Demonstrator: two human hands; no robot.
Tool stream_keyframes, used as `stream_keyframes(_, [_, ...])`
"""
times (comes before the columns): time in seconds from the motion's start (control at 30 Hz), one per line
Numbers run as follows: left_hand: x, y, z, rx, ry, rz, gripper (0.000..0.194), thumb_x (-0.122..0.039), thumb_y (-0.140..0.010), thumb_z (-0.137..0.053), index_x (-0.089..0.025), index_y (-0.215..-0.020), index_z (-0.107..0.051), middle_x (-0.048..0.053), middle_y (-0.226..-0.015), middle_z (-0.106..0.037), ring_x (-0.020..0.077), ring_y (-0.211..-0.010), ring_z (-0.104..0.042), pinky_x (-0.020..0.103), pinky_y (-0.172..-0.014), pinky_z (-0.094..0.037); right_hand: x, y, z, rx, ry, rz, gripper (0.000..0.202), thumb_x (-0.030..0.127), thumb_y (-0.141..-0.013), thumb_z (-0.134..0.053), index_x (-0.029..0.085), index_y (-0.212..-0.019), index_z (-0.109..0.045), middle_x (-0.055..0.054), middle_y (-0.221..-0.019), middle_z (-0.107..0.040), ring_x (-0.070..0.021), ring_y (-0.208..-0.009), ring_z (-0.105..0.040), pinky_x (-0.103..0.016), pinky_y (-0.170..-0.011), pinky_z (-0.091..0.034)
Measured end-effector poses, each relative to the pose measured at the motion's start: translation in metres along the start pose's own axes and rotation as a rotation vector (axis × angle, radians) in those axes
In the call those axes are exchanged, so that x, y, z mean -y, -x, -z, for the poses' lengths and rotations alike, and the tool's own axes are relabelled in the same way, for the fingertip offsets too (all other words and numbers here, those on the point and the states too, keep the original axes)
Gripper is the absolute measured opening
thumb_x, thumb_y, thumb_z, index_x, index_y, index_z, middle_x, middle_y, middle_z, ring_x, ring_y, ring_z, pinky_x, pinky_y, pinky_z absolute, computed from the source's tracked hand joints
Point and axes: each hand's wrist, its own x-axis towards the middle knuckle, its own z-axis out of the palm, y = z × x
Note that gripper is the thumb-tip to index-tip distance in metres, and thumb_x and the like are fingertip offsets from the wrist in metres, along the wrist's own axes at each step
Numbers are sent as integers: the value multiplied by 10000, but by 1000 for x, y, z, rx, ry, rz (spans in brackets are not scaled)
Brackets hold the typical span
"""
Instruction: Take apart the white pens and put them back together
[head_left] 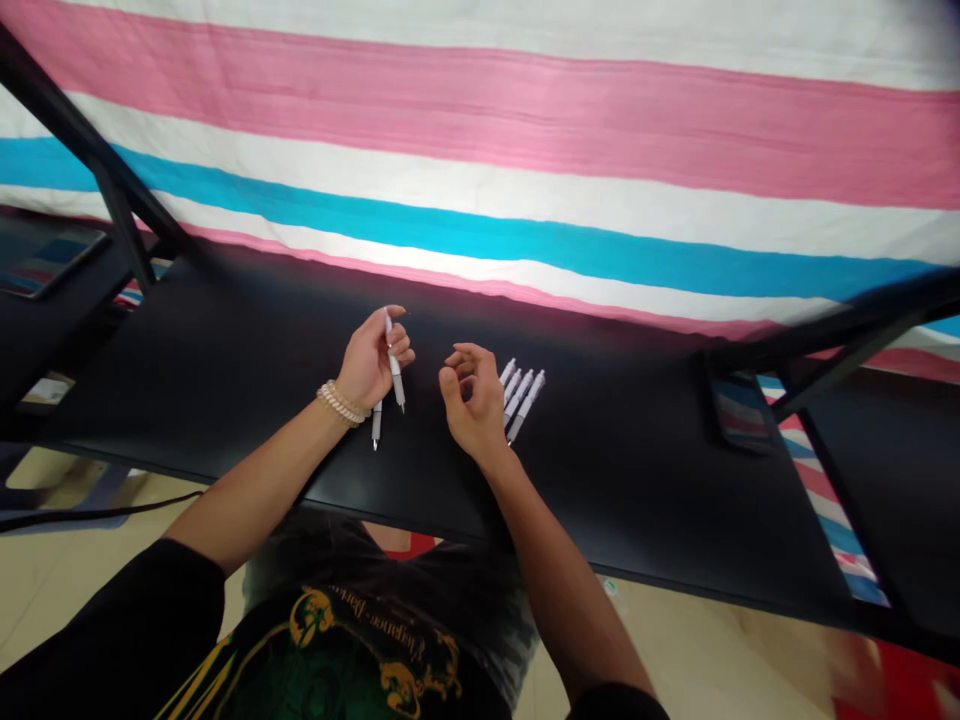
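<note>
So from where I'm standing, someone's at a black table (630, 480) with both hands over the middle of it. Left hand (366, 362) has a white pen (397, 380) pinched between thumb and curled fingers, tip pointing to the near side. A second pen (376, 428) pokes out from under that hand, near the wrist with the beaded bracelet (341, 403), though its far end is hidden. Right hand (478, 405) is loosely cupped, thumb apart from the fingers, and just right of it four more pens (527, 398) lie side by side on the table, slanted, a bit covered by the hand. Phone-looking thing (739, 412) sits well over to the right, and a striped cloth (480, 120) hangs along the far edge.
</note>
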Motion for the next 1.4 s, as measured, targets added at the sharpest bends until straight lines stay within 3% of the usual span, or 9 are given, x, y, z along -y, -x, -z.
stream_keyframes(0.1, [-9,3,1,6,85,123,277,-431,-942,-513,-187,-832,-583,-100,-497,-242,46,-350,-251,175,-355,-214,1,-1,0,-23,1,-12,278,408,-970,-553,222,-1174,-516,-17,-895,-614,-137,-751,-586,-258,-611,-464])
stream_keyframes(0.2, [-13,5,2,-27,122,165,180,-343,-908,-489,-204,-811,-551,-106,-497,-159,52,-339,-167,185,-354,-110,1,0,0,-27,22,-10,237,393,-973,-552,220,-1134,-539,-2,-846,-599,-129,-720,-576,-254,-601,-457])
stream_keyframes(0.5, [-18,6,0,-70,126,172,219,-398,-890,-446,-214,-805,-529,-104,-490,-130,60,-346,-119,192,-357,-111,2,0,-2,-69,74,-17,189,380,-979,-542,215,-1066,-575,3,-808,-605,-127,-684,-584,-258,-597,-464])
stream_keyframes(0.77, [-15,9,-2,-16,55,182,250,-406,-928,-418,-223,-798,-526,-96,-477,-158,61,-340,-126,190,-346,-146,4,3,-1,-111,105,15,190,385,-982,-527,211,-1029,-586,-15,-826,-619,-129,-665,-573,-268,-597,-472])
stream_keyframes(0.93, [-9,9,-8,-30,-22,174,449,-596,-944,-421,-199,-802,-576,-88,-471,-237,55,-344,-222,190,-366,-247,4,6,0,-4,55,109,194,331,-959,-570,220,-1118,-588,18,-772,-604,-103,-583,-524,-249,-582,-461])
stream_keyframes(1.17, [3,17,-16,29,-156,173,556,-700,-905,-407,-190,-807,-604,1,-569,-470,126,-495,-507,286,-537,-482,6,11,-5,331,109,275,161,300,-914,-601,223,-1017,-697,17,-701,-615,-107,-590,-538,-238,-614,-467])
stream_keyframes(1.3, [10,15,-13,100,-239,168,550,-699,-876,-451,-186,-887,-647,77,-731,-617,212,-724,-656,363,-712,-533,2,12,-6,309,161,251,133,232,-872,-579,212,-912,-704,32,-623,-602,-99,-532,-526,-228,-577,-437])
stream_keyframes(1.4, [12,8,-7,106,-292,-4,458,-599,-880,-514,-188,-999,-679,118,-1004,-696,239,-991,-679,361,-867,-508,0,11,2,224,293,253,132,183,-815,-582,214,-843,-708,46,-550,-554,-101,-485,-491,-239,-551,-400])
